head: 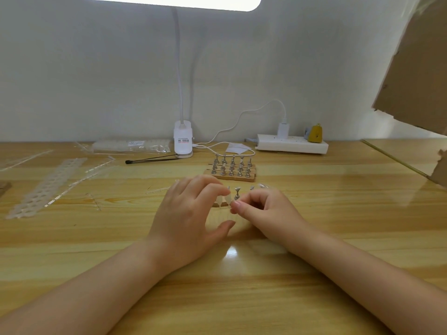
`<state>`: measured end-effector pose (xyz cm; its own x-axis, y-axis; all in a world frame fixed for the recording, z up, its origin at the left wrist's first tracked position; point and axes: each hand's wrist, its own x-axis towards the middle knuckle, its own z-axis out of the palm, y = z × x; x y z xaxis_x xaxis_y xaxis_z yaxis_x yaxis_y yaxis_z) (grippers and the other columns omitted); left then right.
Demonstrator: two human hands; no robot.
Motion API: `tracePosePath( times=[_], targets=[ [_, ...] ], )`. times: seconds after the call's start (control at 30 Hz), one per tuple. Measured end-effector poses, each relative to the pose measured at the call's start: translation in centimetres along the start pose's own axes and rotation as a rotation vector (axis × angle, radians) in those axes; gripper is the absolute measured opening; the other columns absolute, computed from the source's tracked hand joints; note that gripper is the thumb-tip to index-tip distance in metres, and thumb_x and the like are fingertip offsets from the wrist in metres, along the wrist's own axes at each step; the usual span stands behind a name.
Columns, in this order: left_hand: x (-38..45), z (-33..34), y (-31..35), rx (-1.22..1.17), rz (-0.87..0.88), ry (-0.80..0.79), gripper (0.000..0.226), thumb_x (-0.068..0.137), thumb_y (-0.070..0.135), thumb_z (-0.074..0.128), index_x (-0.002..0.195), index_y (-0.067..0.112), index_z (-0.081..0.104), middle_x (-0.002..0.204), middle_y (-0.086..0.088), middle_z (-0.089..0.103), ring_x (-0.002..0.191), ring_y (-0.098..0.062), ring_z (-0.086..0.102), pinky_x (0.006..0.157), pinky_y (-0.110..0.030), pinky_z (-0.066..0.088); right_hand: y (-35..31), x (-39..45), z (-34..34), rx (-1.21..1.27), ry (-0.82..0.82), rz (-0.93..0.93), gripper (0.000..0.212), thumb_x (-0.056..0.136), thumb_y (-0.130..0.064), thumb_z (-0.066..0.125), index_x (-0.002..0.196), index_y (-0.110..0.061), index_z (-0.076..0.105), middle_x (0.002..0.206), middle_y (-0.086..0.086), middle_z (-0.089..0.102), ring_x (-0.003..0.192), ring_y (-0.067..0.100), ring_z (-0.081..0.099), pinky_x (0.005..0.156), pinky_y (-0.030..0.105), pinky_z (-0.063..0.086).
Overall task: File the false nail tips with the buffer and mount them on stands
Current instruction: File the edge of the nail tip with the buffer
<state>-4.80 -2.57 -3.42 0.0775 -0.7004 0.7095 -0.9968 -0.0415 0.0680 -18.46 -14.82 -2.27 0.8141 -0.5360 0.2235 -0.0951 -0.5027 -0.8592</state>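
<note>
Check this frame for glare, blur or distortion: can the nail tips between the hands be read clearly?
Head view: the lamp blows out at the top; a glare spot sits on the table; the nail tips between left hand and right hand are soft and translucent; wide-angle bending at the edges.

A bright, blown-out white oblong lamp head (173, 2) at the top edge lights the scene evenly from above. Its glare shows as 1 pale patch on the glossy yellow wooden table (232, 251). Soft shadows fall beneath both hands. The picture is slightly soft throughout, and wide-angle distortion bends the table's edges.
</note>
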Motion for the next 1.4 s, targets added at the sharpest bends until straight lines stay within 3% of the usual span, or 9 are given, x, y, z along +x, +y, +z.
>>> tracePosePath(
  times=[0.27, 0.4, 0.53, 0.7, 0.83, 1.07, 1.2, 1.33, 1.4],
  targets=[
    [-0.05, 0.17, 0.14, -0.004, 0.017, 0.058, 0.043, 0.062, 0.034, 0.086, 0.096, 0.018, 0.067, 0.106, -0.002, 0.063, 0.093, -0.023, 0.059, 0.080, -0.038, 0.047, 0.29, 0.08, 0.10, -0.002, -0.004, 0.043, 0.021, 0.090, -0.033, 0.064, 0.078, -0.018, 0.072, 0.070, 0.019, 0.057, 0.059, 0.013, 0.044, 0.056, 0.025, 0.037],
    [-0.16, 0.24, 0.19, -0.009, 0.054, 0.071, 0.024, 0.072, 0.037, 0.077, 0.090, 0.023, 0.069, 0.106, 0.000, 0.063, 0.097, -0.019, 0.055, 0.080, -0.036, 0.045, 0.19, 0.13, 0.02, 0.013, 0.015, 0.058, 0.021, 0.090, -0.032, 0.064, 0.077, -0.018, 0.072, 0.069, 0.013, 0.053, 0.059, 0.013, 0.042, 0.052, 0.020, 0.034],
    [-0.10, 0.04, 0.09, -0.058, -0.009, 0.040, 0.034, 0.078, 0.051, 0.062, 0.094, 0.023, 0.071, 0.103, 0.004, 0.064, 0.095, -0.017, 0.058, 0.082, -0.035, 0.045, 0.07, 0.02, 0.12, 0.013, 0.015, 0.048, 0.020, 0.088, -0.028, 0.065, 0.080, -0.012, 0.073, 0.070, 0.019, 0.058, 0.058, 0.012, 0.043, 0.056, 0.024, 0.036],
    [0.01, 0.02, -0.11, -0.137, -0.047, 0.062, 0.025, 0.086, 0.040, 0.056, 0.084, 0.022, 0.073, 0.093, 0.006, 0.066, 0.087, -0.018, 0.059, 0.077, -0.039, 0.046, 0.03, -0.20, 0.26, -0.024, 0.000, 0.010, 0.018, 0.087, -0.027, 0.068, 0.082, -0.011, 0.072, 0.067, 0.013, 0.061, 0.057, 0.006, 0.047, 0.058, 0.023, 0.040],
    [0.01, 0.28, 0.14, -0.177, -0.099, 0.120, 0.024, 0.088, 0.032, 0.054, 0.082, 0.017, 0.070, 0.093, 0.003, 0.063, 0.086, -0.017, 0.054, 0.077, -0.038, 0.044, 0.11, -0.18, 0.26, -0.031, -0.014, 0.003, 0.018, 0.086, -0.028, 0.069, 0.079, -0.012, 0.072, 0.058, -0.001, 0.054, 0.051, 0.004, 0.043, 0.052, 0.018, 0.037],
    [0.01, 0.06, 0.54, -0.254, -0.106, 0.196, 0.021, 0.091, 0.028, 0.053, 0.089, 0.014, 0.069, 0.098, 0.005, 0.069, 0.094, -0.017, 0.064, 0.083, -0.038, 0.046, 0.28, 0.23, -0.03, -0.061, -0.044, 0.083, 0.013, 0.080, -0.028, 0.075, 0.075, -0.016, 0.075, 0.065, 0.005, 0.067, 0.056, 0.003, 0.055, 0.057, 0.020, 0.046],
    [-0.06, 0.20, 0.39, -0.253, -0.056, 0.198, 0.019, 0.087, 0.031, 0.060, 0.094, 0.020, 0.075, 0.103, 0.009, 0.071, 0.097, -0.010, 0.066, 0.083, -0.042, 0.049, 0.48, 0.32, 0.08, -0.101, 0.024, 0.075, 0.008, 0.077, -0.026, 0.079, 0.081, -0.021, 0.075, 0.057, -0.007, 0.054, 0.050, -0.001, 0.045, 0.053, 0.016, 0.038],
    [-0.05, 0.24, 0.33, -0.348, -0.036, 0.209, 0.021, 0.087, 0.030, 0.062, 0.101, 0.019, 0.074, 0.103, 0.014, 0.068, 0.094, 0.003, 0.063, 0.082, -0.026, 0.051, 0.30, 0.05, 0.21, -0.014, 0.128, 0.038, 0.005, 0.083, -0.021, 0.071, 0.083, -0.017, 0.074, 0.058, -0.006, 0.057, 0.051, 0.001, 0.049, 0.051, 0.015, 0.040],
    [-0.08, 0.24, 0.36, -0.398, -0.073, 0.187, 0.018, 0.086, 0.027, 0.066, 0.100, 0.018, 0.073, 0.093, 0.018, 0.066, 0.075, 0.007, 0.063, 0.071, -0.010, 0.047, 0.18, -0.15, 0.30, 0.038, 0.177, 0.008, 0.009, 0.085, -0.020, 0.068, 0.079, -0.015, 0.073, 0.055, -0.008, 0.054, 0.051, 0.003, 0.047, 0.051, 0.018, 0.039]
  ],
)
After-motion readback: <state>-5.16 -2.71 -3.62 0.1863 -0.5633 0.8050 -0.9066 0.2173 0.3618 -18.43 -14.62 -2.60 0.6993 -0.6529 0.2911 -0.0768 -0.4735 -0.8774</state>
